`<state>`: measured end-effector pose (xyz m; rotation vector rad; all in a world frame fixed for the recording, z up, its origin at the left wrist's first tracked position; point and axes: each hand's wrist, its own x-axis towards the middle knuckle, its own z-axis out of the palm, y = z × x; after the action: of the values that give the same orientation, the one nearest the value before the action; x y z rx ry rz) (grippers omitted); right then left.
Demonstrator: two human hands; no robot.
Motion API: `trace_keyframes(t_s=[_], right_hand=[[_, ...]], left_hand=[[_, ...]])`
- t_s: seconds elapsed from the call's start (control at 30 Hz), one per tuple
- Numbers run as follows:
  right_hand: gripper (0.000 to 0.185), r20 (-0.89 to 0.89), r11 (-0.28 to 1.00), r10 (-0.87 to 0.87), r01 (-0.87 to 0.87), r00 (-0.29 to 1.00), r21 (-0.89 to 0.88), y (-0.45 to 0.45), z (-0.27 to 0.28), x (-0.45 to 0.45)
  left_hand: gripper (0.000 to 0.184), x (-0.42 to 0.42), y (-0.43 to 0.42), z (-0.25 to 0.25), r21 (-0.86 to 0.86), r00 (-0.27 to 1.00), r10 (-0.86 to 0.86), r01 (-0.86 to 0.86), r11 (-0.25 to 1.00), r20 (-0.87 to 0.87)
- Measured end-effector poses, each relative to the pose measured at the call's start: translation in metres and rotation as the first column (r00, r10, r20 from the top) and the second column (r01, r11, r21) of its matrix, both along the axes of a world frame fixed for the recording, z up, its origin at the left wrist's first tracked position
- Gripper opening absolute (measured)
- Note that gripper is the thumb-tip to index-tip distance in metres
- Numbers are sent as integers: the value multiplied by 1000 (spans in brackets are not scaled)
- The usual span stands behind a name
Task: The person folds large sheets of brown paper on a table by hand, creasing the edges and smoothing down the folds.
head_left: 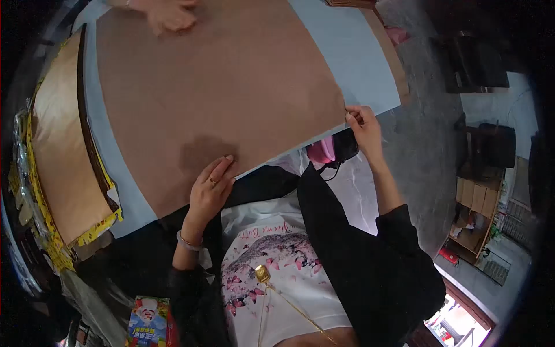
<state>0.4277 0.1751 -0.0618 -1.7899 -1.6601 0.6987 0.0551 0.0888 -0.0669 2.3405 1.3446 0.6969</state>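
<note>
A large brown sheet (219,81) lies over a wider pale blue sheet (342,40), their near edges close together in front of me. My right hand (364,126) pinches the brown sheet's near right corner between thumb and fingers. At the near edge, left of middle, my left hand (211,188) is closed on the brown sheet, its fingers on top and the thumb low by the edge; the thumb tip is hard to see. Another person's hand (170,16) rests on the far left part of the brown sheet.
A long tan panel in yellow wrapping (66,139) stands along the left. Under the near edge sit a pink item (321,150) and a black bag (346,144). A colourful printed box (147,324) is low left. Shelves with cardboard boxes (477,194) stand right, beyond grey floor (422,156).
</note>
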Motion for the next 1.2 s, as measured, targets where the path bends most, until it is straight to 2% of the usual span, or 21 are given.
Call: trace_keyframes(t_s=[0.07, 0.13, 0.17, 0.23, 0.33, 0.4, 0.43, 0.47, 0.53, 0.57, 0.6, 0.67, 0.73, 0.83, 0.9, 0.97, 1.03, 1.07, 1.13, 1.2], right_hand=[[16, 2, 1000, 13, -13, 1000, 4, 1, 1, -3], [16, 129, 996, -37, 26, 991, 84, 1, 10, -13], [16, 126, 996, -33, 21, 992, 89, 4, 15, -22], [17, 394, 935, 32, -167, 919, 314, 10, 28, -55], [24, 218, 872, 237, -306, 947, 382, 19, 27, -148], [39, 292, 753, 480, -560, 827, 346, 17, 25, -217], [43, 206, 693, 581, -612, 787, 381, 17, 19, -244], [43, 205, 693, 578, -607, 790, 389, 18, 10, -257], [49, 297, 602, 668, -730, 682, 323, 18, -10, -274], [46, 330, 640, 645, -723, 689, 259, 24, -16, -266], [46, 331, 638, 644, -723, 690, 266, 30, -16, -255], [46, 470, 768, 478, -613, 742, 186, 38, -15, -226], [46, 515, 855, 349, -491, 783, 166, 45, -14, -197], [46, 573, 927, 164, -324, 803, 189, 54, -11, -158], [46, 536, 942, 109, -259, 837, 212, 59, -14, -142], [45, 596, 933, 106, -286, 796, 216, 60, -14, -139], [46, 635, 936, 99, -288, 766, 202, 61, -15, -142], [46, 637, 930, 116, -309, 763, 201, 62, -15, -141], [47, 644, 926, 152, -335, 749, 171, 61, -11, -140], [47, 620, 928, 170, -335, 766, 159, 65, -11, -141]], left_hand=[[33, 1, 0, 1, 6, 1000, 5, -6, 1000, 24], [33, 1, -1, 1, 16, 999, 14, -15, 1000, 45], [33, 1, -1, -1, 22, 998, 13, -14, 1000, 56], [32, 1, 0, -3, 33, 998, 10, -12, 999, 65], [33, -1, -1, -3, 35, 999, -8, 6, 999, 42], [35, -1, -2, -2, 62, 999, 7, -10, 998, 46], [35, -3, -7, -10, 65, 999, 6, -8, 998, 40], [37, -8, -13, -24, 65, 1000, 1, -3, 998, 26], [38, -12, -11, -21, 70, 1000, -9, 8, 998, 0], [38, -5, -7, -11, 66, 1000, -4, 3, 998, 16], [38, -2, -4, -5, 62, 999, 3, -5, 998, 35], [39, -5, -5, -10, 65, 1000, -7, 7, 998, 3], [38, -4, -3, -9, 54, 998, -5, 1, 999, 67], [36, -3, -3, -5, -1, 994, 4, -4, 1000, 106], [37, -2, -1, -1, -21, 994, 8, -5, 1000, 110], [38, -2, -1, 3, -43, 993, 41, -36, 998, 110], [41, -6, 2, 8, -197, 958, 37, 20, 980, 283], [41, -11, 4, 10, -203, 960, 108, -55, 978, 259], [42, -23, 13, 13, -316, 892, 259, -142, 938, 370], [46, -34, 33, 20, -129, 803, 553, -538, 833, 224]])
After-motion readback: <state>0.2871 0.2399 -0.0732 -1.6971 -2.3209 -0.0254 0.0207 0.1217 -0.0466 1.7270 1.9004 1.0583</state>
